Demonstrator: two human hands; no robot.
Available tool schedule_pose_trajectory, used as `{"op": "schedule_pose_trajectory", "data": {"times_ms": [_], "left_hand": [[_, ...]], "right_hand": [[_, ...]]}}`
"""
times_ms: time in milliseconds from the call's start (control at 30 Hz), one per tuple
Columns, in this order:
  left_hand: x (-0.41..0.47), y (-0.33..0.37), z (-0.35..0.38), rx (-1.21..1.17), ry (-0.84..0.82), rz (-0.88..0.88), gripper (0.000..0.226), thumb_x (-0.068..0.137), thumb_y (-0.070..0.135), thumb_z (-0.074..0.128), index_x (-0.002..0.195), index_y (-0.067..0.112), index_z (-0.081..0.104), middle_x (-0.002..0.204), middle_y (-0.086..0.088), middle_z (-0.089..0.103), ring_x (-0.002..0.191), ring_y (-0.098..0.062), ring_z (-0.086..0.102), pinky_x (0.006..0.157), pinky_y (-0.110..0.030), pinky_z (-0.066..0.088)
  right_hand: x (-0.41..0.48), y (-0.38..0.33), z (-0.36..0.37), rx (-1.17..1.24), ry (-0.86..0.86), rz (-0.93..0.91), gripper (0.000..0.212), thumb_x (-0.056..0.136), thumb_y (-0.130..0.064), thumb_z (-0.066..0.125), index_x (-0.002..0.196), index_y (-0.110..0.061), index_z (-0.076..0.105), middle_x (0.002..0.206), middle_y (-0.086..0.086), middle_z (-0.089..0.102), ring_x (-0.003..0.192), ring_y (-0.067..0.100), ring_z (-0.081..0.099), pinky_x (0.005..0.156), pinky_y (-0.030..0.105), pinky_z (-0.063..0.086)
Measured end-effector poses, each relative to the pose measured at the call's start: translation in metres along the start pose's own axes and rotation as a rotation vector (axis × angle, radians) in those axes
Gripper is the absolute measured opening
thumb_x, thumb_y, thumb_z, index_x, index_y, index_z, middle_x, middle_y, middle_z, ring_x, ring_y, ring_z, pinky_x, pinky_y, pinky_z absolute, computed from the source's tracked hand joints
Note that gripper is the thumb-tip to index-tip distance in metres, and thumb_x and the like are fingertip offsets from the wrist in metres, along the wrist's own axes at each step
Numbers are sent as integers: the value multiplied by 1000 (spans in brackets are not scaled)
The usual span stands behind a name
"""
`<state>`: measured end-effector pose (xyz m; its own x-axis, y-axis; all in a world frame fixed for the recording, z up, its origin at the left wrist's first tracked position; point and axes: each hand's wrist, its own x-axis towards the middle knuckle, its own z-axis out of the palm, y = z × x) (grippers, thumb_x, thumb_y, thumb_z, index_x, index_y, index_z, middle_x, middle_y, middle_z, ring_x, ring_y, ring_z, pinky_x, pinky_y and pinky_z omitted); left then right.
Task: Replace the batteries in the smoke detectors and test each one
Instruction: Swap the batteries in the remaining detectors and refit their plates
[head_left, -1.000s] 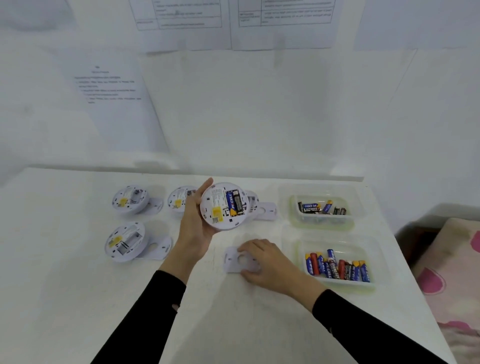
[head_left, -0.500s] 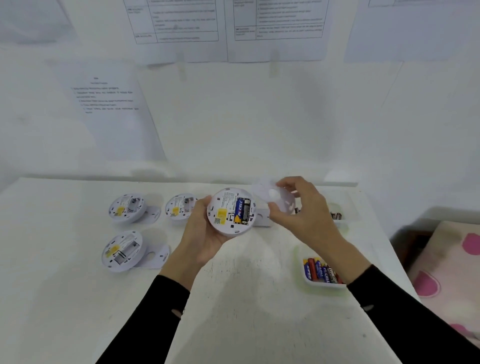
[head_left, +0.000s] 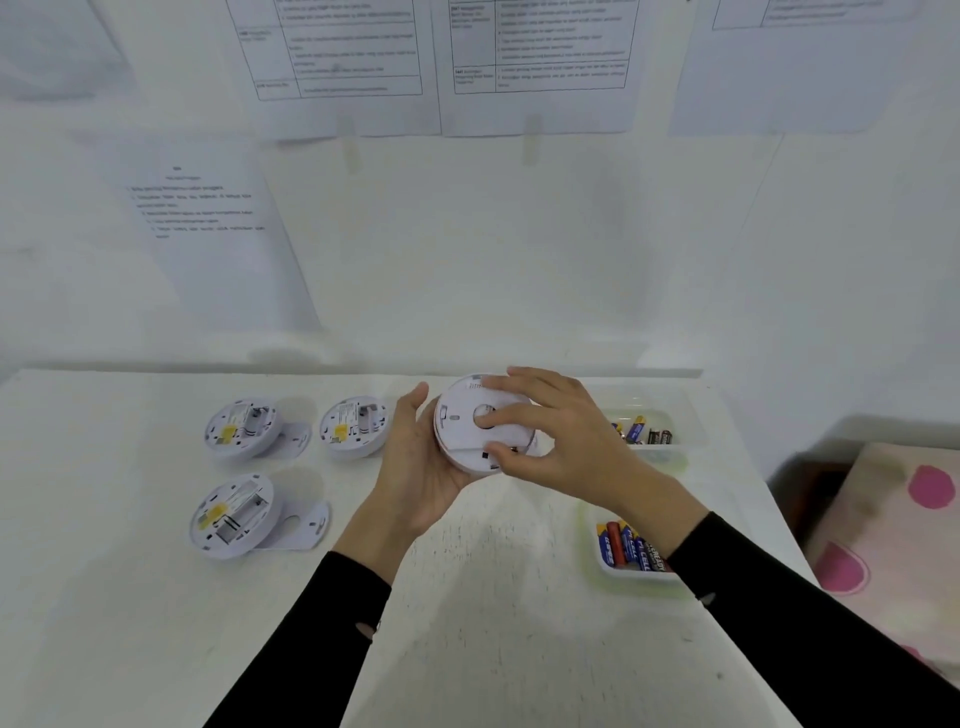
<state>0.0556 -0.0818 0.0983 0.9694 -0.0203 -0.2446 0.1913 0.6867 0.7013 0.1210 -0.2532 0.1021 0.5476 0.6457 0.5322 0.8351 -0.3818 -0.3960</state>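
White plastic, probably light, stiff, slick; rim likely the surest hold. Curling the left hand (head_left: 415, 470) round the smoke detector (head_left: 464, 464), cradling it above the table (head_left: 498, 603). Pressing the back plate (head_left: 458, 415) onto it with the right hand (head_left: 563, 441), fingertips bent and pinching.
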Motion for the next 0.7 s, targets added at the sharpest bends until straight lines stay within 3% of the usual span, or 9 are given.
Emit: {"op": "schedule_pose_trajectory", "data": {"times_ms": [100, 200, 267, 333, 467, 533, 700], "left_hand": [[-2, 1, -2, 84, -77, 58, 50, 91, 22, 53, 137, 4, 52, 134, -24, 59, 119, -42, 60, 89, -50, 57], [-1, -1, -9, 124, -75, 85, 57, 86, 5, 55, 142, 7, 47, 139, -23, 56, 122, -42, 58, 90, -51, 57], [-1, -3, -11, 142, -64, 93, 53, 90, 2, 53, 142, 6, 47, 139, -23, 56, 123, -40, 58, 91, -51, 56], [-1, -3, -11, 157, -34, 100, 45, 96, -2, 47, 140, 5, 49, 137, -22, 57, 123, -39, 58, 90, -50, 57], [0, -4, -9, 180, -25, 100, 40, 99, -4, 41, 136, 4, 53, 134, -21, 61, 117, -36, 63, 85, -48, 58], [-1, -5, -7, 192, -41, 107, 40, 98, -4, 42, 135, 5, 54, 132, -20, 62, 115, -34, 64, 84, -47, 58], [0, -5, -7, 182, -49, 122, 42, 97, -2, 43, 138, 3, 51, 135, -21, 60, 117, -34, 62, 86, -48, 58]], "right_hand": [[1, 5, -4, 12, -12, 57, 30, 81, -49, 62, 106, -36, 71, 139, -14, 53, 134, 12, 40, 107, 33, 32], [0, 6, -8, 83, -101, 91, 32, 84, -49, 61, 113, -38, 68, 144, -17, 47, 135, 6, 37, 109, 29, 30], [0, 5, -9, 235, -115, 168, 28, 90, -40, 63, 117, -36, 67, 143, -16, 48, 132, -1, 39, 109, 22, 31], [4, 6, -12, 450, -58, 364, 30, 93, -37, 60, 123, -36, 61, 137, -16, 53, 126, -5, 46, 108, 22, 37], [14, 12, -15, 910, -88, 803, 43, 91, -32, 63, 131, -20, 57, 117, -1, 68, 111, 15, 63, 97, 35, 52], [17, 12, -15, 1000, -101, 866, 36, 91, -25, 65, 125, -13, 62, 113, 5, 71, 110, 24, 64, 93, 40, 54], [20, 13, -14, 1083, -87, 894, 28, 88, -17, 68, 115, -10, 68, 111, 9, 72, 108, 26, 65, 93, 43, 54]]}}
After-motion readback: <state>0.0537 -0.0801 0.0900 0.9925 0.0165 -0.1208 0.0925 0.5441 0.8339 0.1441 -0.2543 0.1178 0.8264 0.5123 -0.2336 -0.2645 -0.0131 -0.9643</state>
